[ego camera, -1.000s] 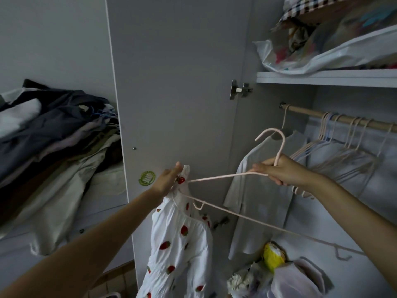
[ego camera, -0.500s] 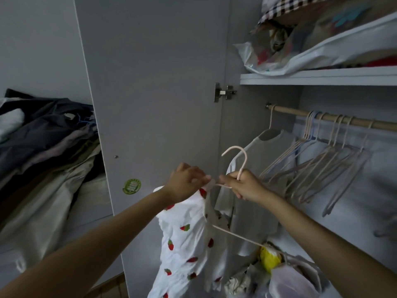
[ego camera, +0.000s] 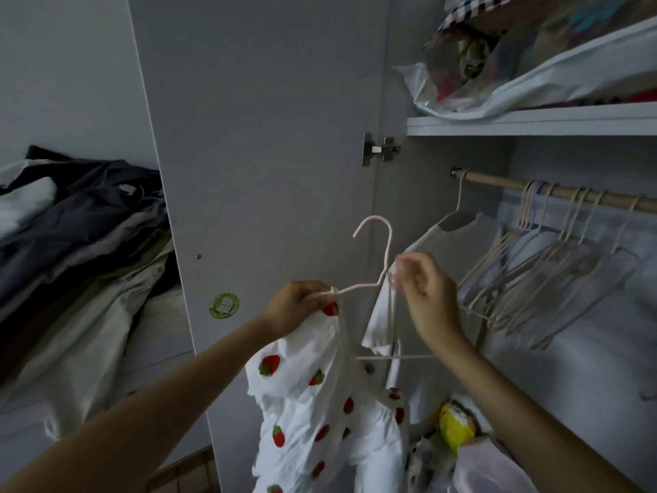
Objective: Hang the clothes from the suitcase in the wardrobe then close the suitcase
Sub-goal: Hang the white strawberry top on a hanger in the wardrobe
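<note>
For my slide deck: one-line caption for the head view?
Both hands fit a strawberry-print dress onto a pink hanger at the open wardrobe.

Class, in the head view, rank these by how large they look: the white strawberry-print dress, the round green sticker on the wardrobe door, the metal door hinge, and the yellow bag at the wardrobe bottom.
1. White strawberry-print dress
2. Yellow bag
3. Metal door hinge and round green sticker: they look alike in size, so no ranking between them.
</note>
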